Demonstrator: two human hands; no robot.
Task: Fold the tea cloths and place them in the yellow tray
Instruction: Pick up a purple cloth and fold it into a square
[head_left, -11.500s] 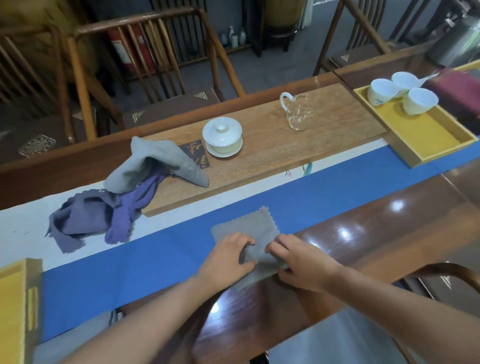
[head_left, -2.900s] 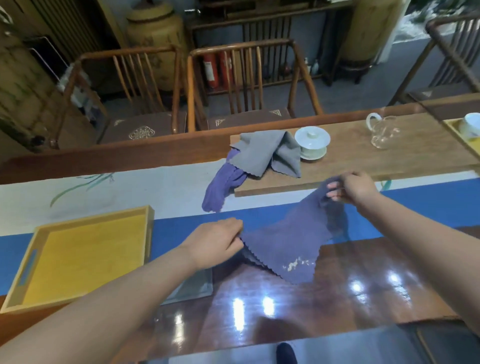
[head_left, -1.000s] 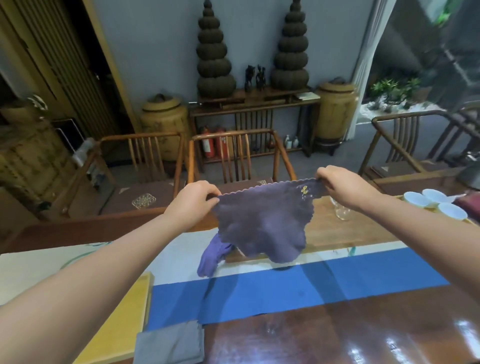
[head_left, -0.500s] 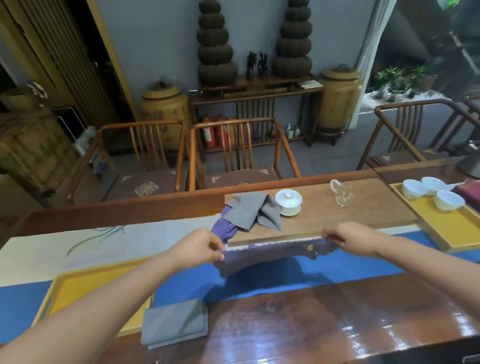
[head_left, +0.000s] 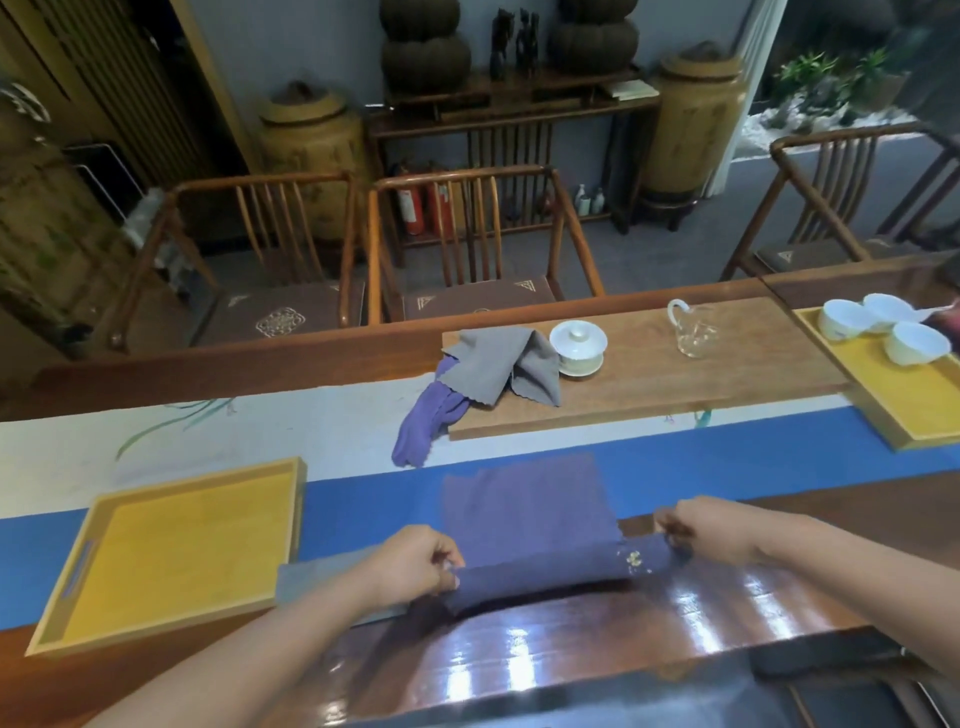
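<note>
A dark purple tea cloth (head_left: 524, 509) lies spread on the blue runner and the table's glossy wood, its near edge lifted. My left hand (head_left: 415, 566) pinches that edge's left corner and my right hand (head_left: 696, 530) pinches the right corner, beside a small gold embroidery. A folded grey cloth (head_left: 306, 577) lies under my left forearm, next to the empty yellow tray (head_left: 171, 545) at the left. A loose grey cloth (head_left: 506, 364) and a lighter purple cloth (head_left: 426, 426) are heaped at the wooden board's left end.
The wooden board (head_left: 649, 384) carries a white lidded cup (head_left: 577, 345) and a glass pitcher (head_left: 693, 327). A second yellow tray (head_left: 914, 395) with three white cups stands at the right. Wooden chairs line the table's far side.
Both hands have lowered the purple cloth from the air onto the table. Its far part now lies flat, and the held edge has come towards me.
</note>
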